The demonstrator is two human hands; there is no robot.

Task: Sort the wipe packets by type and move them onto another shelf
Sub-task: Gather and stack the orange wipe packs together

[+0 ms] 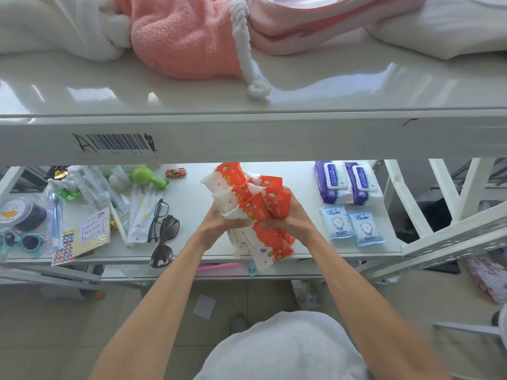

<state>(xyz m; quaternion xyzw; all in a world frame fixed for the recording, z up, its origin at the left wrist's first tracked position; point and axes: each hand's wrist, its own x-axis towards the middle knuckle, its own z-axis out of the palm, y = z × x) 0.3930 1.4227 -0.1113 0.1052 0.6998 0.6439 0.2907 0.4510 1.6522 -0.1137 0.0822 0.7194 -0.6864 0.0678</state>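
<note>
Gripping bundle of orange-white wipe packets (253, 200) from both sides with left hand (220, 226) and right hand (293, 223), fingers curled, hands near together. Over front-middle of lower shelf (192, 196). Right, on shelf: purple wipe packs (347, 185), blue wet-wipe packets (352, 224) nearer. Left: sunglasses (170, 227).

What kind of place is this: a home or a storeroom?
Probably a storeroom: white metal shelving with a barcode label on its edge, and assorted goods such as sunglasses and the orange wipe packets being gripped.
</note>
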